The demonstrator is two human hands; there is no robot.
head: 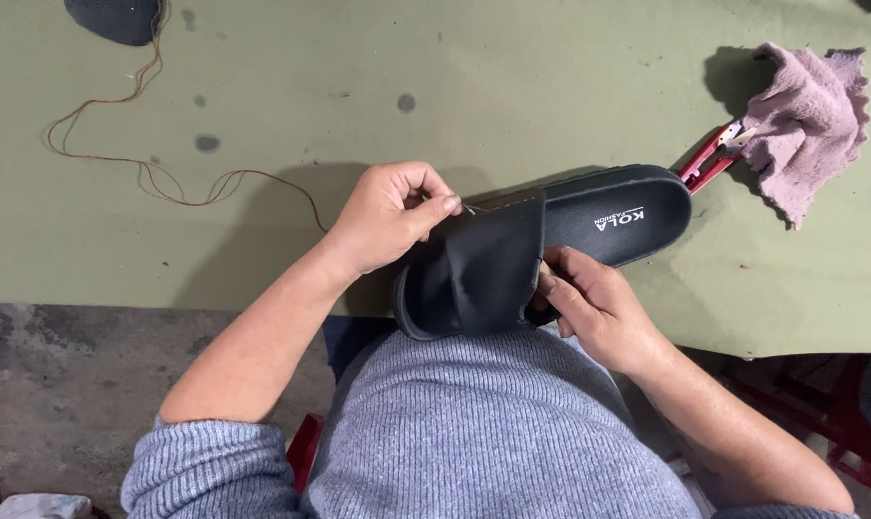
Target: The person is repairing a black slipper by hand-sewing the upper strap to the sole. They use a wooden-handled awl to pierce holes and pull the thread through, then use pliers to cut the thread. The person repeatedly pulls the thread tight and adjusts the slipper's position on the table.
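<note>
A black slide sandal (608, 216) with a wide strap lies tilted at the near edge of the green table (512, 86), toe end toward me. My left hand (392, 216) pinches a thin needle at the strap's far edge, fingers closed on it. A brown thread (157, 178) trails from there across the table to the left. My right hand (589, 308) grips the sandal's near side under the strap.
Red-handled snips (709, 159) lie just beyond the sandal's heel, beside a crumpled mauve cloth (805, 120). A dark object (118, 19) sits at the table's far left corner. Grey floor shows at the left, a red frame (839, 423) at the right.
</note>
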